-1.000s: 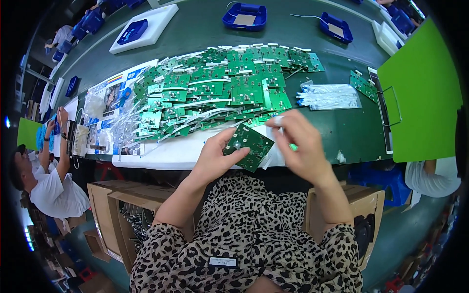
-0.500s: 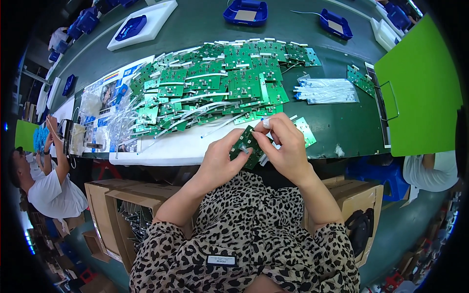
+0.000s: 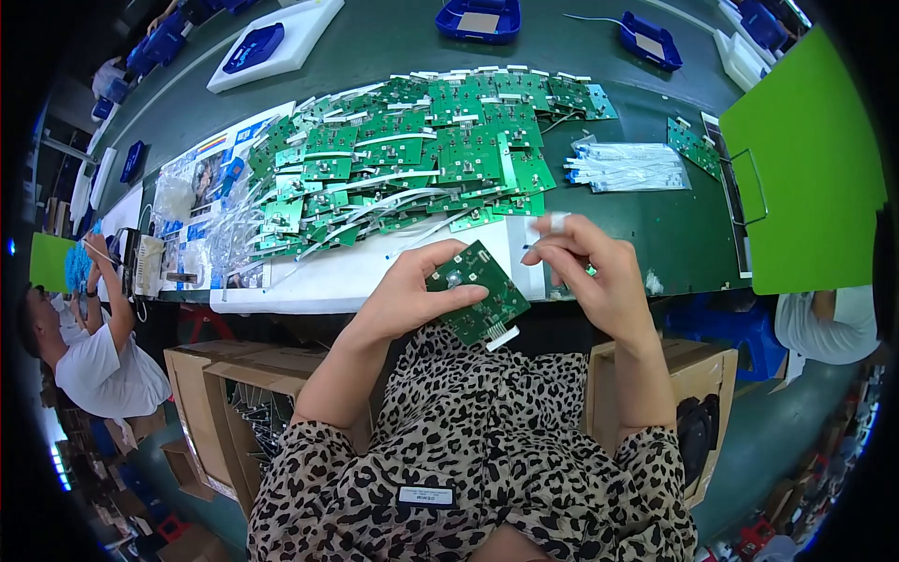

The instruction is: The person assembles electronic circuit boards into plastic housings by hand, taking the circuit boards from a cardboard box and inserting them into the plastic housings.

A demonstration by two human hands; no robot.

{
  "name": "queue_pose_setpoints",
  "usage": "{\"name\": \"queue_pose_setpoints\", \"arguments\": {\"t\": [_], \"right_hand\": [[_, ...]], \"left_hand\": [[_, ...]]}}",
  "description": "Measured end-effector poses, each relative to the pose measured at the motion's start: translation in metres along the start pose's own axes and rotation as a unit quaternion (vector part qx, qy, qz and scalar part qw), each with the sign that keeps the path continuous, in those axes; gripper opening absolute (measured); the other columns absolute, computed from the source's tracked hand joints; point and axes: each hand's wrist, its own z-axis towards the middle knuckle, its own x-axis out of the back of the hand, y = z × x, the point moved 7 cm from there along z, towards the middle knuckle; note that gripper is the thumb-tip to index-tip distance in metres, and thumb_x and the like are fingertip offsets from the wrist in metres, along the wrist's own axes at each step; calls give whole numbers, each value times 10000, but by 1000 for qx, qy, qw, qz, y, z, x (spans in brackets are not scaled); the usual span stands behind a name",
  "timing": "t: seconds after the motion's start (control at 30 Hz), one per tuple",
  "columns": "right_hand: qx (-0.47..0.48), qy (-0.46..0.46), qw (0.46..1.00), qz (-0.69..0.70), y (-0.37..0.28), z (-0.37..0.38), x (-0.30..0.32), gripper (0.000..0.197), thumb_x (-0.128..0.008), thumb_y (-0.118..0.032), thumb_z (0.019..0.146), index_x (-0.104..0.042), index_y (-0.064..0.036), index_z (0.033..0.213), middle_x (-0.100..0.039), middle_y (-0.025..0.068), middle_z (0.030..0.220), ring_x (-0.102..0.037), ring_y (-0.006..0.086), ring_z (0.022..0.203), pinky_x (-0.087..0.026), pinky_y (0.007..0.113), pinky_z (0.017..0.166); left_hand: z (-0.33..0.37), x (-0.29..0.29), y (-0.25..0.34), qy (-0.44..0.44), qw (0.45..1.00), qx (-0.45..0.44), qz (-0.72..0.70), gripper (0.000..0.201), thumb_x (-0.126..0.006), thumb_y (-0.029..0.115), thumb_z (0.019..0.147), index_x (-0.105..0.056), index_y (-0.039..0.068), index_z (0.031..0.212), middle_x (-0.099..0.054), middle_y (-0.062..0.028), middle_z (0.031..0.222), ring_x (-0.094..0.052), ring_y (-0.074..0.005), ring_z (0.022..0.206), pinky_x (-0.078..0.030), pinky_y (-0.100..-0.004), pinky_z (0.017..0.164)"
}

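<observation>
My left hand grips a green circuit board by its left edge, thumb on top. The board is tilted over my lap, with a white connector at its lower corner. My right hand is apart from the board, to its right, with thumb and fingers pinched together. A tiny dark blue bit shows at its fingertips; I cannot make out what it is. One of its fingers wears a white wrap. Beyond both hands lies a large pile of circuit boards with white ribbon cables.
A clear bag of white ribbon cables lies right of the pile. A bright green panel stands at the right. Blue plastic housings sit farther back. Open cardboard boxes flank my lap. Another person works at the left.
My right hand has let go of the board and moved right. The board has turned in my left hand, so more of its face and its white connector show.
</observation>
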Motion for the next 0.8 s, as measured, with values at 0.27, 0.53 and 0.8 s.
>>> {"name": "queue_pose_setpoints", "arguments": {"t": [0.27,0.53,0.8], "right_hand": [[-3,-72,997,0,16,2,-11,84,-568,-55,824,-610,17,839,-627,49,689,-521,74,528,-413,215,482],[-6,-88,994,-65,12,4,-14,140,-608,-140,784,-601,-1,792,-611,88,660,-582,155,566,-436,265,514],[-23,-119,991,-60,23,2,-20,121,-612,-94,774,-581,21,796,-595,47,710,-529,69,642,-431,212,547]], "left_hand": [[1,-5,7,-28,998,-25,51,271,-694,107,733,-598,-11,957,-607,-28,844,-546,-76,775,-437,-223,698],[-1,-12,12,-56,994,-32,86,263,-704,89,722,-598,-8,942,-592,-8,825,-525,-58,753,-424,-209,677],[-1,-16,10,-65,989,-44,124,274,-699,84,719,-592,-7,954,-585,-6,816,-509,-57,745,-414,-214,671]]}}
